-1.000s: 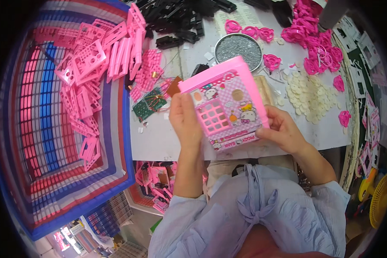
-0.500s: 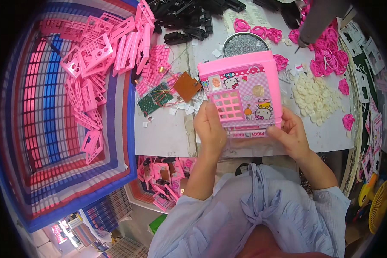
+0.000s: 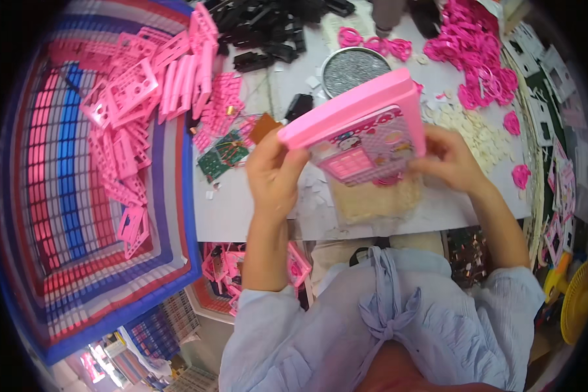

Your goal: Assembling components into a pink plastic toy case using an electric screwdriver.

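A pink plastic toy case [image 3: 349, 111] with a printed cartoon front panel and a small grid window is held over the table, its top edge tilted toward me. My left hand [image 3: 271, 173] grips its left end, thumb at the front and fingers behind. On the right side, my right hand [image 3: 449, 160] pinches the case's lower edge; part of its fingers is hidden behind. Beneath the case lies a beige pad [image 3: 379, 202]. Just beyond it stands a round tin of small metal screws [image 3: 356, 70].
At left, a striped basket [image 3: 188, 222] holds pink panels [image 3: 134, 91]. Green circuit boards [image 3: 222, 157] and a brown board [image 3: 263, 127] lie near it. Black parts [image 3: 268, 29], pink rings [image 3: 487, 72] and white discs [image 3: 496, 147] are heaped around. A dark tool [image 3: 387, 16] hangs behind the tin.
The case has tipped, so its top edge shows more and its front is foreshortened. My left hand has moved left and up to the case's upper left end.
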Motion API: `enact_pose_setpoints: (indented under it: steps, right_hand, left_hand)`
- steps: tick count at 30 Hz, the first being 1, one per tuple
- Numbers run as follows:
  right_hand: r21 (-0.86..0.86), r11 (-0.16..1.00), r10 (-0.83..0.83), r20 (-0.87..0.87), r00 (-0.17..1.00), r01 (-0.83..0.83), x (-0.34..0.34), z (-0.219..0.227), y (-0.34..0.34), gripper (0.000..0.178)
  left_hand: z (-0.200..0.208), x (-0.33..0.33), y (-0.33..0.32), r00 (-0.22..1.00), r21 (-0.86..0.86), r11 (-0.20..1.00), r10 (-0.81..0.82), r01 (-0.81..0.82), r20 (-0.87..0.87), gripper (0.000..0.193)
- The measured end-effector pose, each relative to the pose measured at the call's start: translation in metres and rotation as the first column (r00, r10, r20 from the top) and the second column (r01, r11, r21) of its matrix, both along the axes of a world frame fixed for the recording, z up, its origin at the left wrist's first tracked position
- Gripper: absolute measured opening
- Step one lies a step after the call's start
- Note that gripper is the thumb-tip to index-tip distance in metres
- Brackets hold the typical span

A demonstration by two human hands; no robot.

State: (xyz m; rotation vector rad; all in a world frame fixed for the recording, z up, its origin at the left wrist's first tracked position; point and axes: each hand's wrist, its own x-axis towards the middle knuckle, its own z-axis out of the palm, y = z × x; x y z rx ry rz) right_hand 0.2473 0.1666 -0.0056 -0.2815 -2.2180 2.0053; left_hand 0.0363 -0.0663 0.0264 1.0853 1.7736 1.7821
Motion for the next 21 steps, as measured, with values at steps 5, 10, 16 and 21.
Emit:
enact_pose_setpoints:
  steps: [5, 10, 16, 21]
  right_hand:
    - [0.634, 0.764, 0.030, -0.221, 0.975, 0.120, -0.017, -0.016, 0.036, 0.039]
    - [0.778, 0.627, 0.164, -0.081, 0.983, -0.041, -0.004, -0.016, 0.026, 0.056]
    - [0.885, 0.453, 0.145, 0.049, 0.988, -0.110, -0.004, -0.012, 0.000, 0.083]
    - [0.873, 0.448, 0.179, 0.123, 0.976, -0.192, -0.014, 0.006, 0.004, 0.080]
  left_hand:
    - [0.014, -0.007, -0.001, 0.616, -0.157, 0.933, -0.334, 0.324, -0.714, 0.021]
    - [-0.036, 0.022, -0.032, 0.507, -0.359, 0.900, -0.437, 0.248, -0.743, 0.038]
    - [-0.039, 0.023, -0.037, 0.628, -0.384, 0.879, -0.473, 0.284, -0.618, 0.035]
    - [-0.042, 0.025, -0.033, 0.612, -0.363, 0.900, -0.431, 0.240, -0.663, 0.026]
